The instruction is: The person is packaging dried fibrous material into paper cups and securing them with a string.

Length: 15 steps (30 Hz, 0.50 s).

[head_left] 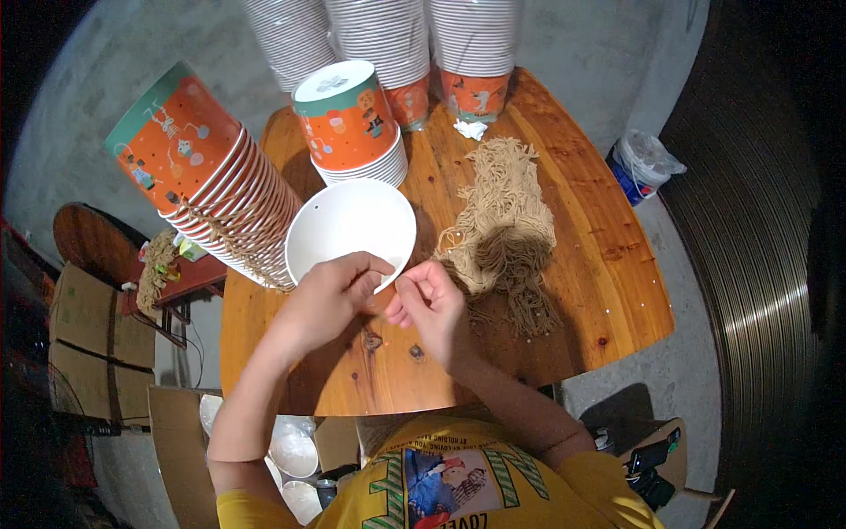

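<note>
Near edge: bare counter [352, 379].
Left: leaning cup stack [211, 185] blocks.
Back: upright cup stacks [388, 44] wall it off.
Right: string pile [502, 220], bare wood beyond.

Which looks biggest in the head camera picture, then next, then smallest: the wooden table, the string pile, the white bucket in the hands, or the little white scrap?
1. wooden table
2. string pile and white bucket: look alike, not ranked
3. white scrap

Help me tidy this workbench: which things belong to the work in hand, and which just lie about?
In hand: left hand, right hand, white paper bucket, twine bundle, stacked orange buckets.
Lying about: crumpled white scrap, plastic tub on floor, cardboard boxes.
</note>
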{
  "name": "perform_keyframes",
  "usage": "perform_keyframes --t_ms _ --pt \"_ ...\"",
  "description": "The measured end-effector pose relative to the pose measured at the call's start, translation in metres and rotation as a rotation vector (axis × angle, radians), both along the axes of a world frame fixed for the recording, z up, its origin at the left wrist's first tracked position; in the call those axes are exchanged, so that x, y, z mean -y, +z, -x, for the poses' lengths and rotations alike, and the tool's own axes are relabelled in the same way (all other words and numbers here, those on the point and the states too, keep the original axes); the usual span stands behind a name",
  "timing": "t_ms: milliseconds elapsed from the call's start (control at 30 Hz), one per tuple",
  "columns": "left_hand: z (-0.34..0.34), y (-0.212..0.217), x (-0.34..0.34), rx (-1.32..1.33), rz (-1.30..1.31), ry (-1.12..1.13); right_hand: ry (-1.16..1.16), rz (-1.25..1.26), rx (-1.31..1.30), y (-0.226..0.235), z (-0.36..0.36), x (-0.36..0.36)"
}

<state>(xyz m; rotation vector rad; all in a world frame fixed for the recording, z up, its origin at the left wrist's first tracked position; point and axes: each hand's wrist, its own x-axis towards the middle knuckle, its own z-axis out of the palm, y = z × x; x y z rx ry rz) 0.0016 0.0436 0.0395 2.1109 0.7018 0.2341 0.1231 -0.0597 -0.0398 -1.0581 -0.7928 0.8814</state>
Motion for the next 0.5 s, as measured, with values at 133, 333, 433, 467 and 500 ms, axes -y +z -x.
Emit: perform_keyframes --t_ms 133,333,433,467,500 --pt "-0.007 0.009 -0.018 -0.067 0.315 -0.108 -0.035 0.000 0.060 -0.001 0.003 -0.001" --pt "-0.010 0.001 -0.027 -0.069 0.284 -0.159 -0.134 0.024 0.211 0.001 0.003 0.000" --pt "-0.014 0.001 -0.025 -0.063 0.310 -0.150 -0.177 0.027 0.294 0.002 0.001 0.001" --pt "-0.015 0.001 -0.025 -0.061 0.314 -0.149 -0.208 0.042 0.365 0.002 0.001 0.000" --pt "-0.014 0.001 -0.026 -0.059 0.314 -0.147 -0.235 0.054 0.434 0.003 0.002 -0.001"
